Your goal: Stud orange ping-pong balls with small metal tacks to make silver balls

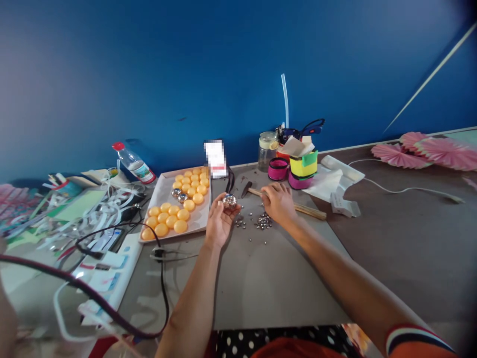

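My left hand (pixel 219 221) is closed around a shiny silver ball (pixel 229 201), holding it up on the fingers just right of the tray. My right hand (pixel 278 201) has its fingers curled in above a hammer (pixel 311 211) with a wooden handle, covering the handle's middle. Whatever lies between those fingertips is hidden. A heap of small shiny metal beads (pixel 264 222) is on the grey mat just below the right hand, with several more scattered toward the left hand. Two more silver balls (pixel 182 198) rest in the white tray (pixel 203 224) among rows of orange balls (pixel 180 226).
A phone (pixel 216 158) with a lit screen leans against the blue wall. A glass jar (pixel 267 149) and bright fabric bins (pixel 303 166) stand at the back. Cables, papers and a power strip (pixel 124 271) crowd the left, near a tilted bottle (pixel 137 166). Pink paper fans (pixel 443 151) lie far right.
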Demonstrator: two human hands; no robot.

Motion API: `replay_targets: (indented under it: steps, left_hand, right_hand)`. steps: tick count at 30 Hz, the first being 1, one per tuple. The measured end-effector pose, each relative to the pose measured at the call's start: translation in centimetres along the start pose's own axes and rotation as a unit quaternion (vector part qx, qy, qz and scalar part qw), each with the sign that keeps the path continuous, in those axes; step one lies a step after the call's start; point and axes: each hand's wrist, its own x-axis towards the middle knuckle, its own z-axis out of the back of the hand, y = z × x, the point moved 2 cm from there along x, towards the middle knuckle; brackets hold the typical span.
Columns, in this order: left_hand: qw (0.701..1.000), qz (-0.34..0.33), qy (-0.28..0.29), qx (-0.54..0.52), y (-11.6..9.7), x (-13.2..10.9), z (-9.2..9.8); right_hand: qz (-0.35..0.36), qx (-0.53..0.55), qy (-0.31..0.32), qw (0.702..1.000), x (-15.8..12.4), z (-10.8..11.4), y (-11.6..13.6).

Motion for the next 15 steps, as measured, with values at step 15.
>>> replay_targets:
  steps: [15]
  left_hand:
    - [1.0,0.015,0.02,0.0,0.0,-0.1,0.2]
  right_hand:
    - [-0.02,-0.198,0.133,0.971,0.3,-1.3,-2.0]
